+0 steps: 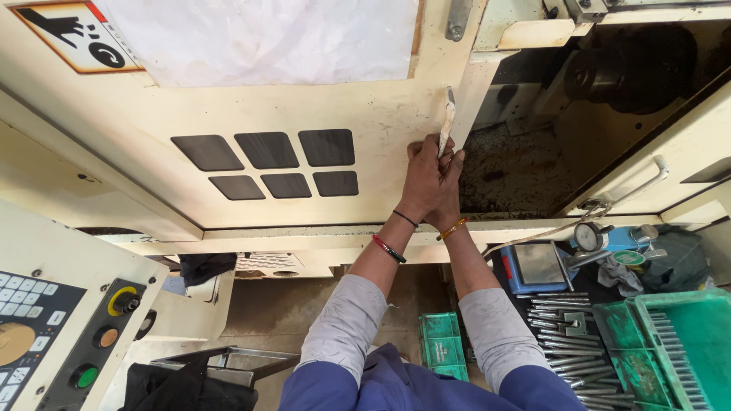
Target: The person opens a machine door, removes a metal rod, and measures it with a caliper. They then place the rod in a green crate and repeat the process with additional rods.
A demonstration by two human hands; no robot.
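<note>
Sleeves in grey over a blue garment are seen nearest, at 6 o'clock, both arms reaching up to centre frame. Green trays (670, 342) with rows of steel pins (567, 335) lie at 4 o'clock on the desk (533, 304), with a dial gauge (586, 236) and a blue box (537, 266) just behind them. A control panel (46, 335) with buttons sits at 8 o'clock.

Further out, the left hand (422, 179) and right hand (449, 190) are pressed together, both closed around the lower end of a flat, pale, worn handle (446, 122), which stands nearly upright at the right edge of the cream machine door (304, 114). The handle is at about 12 o'clock from the hands, touching or just beside the door edge; which cannot be told.

Beyond, at 2 o'clock, the open machine chamber (518, 167) is seen, with swarf on its floor and a dark chuck (617, 68) behind.

Step judged: a two-handed grip on the handle is being held at the door edge. A firm, steady pull or push along the door line would be called for.
</note>
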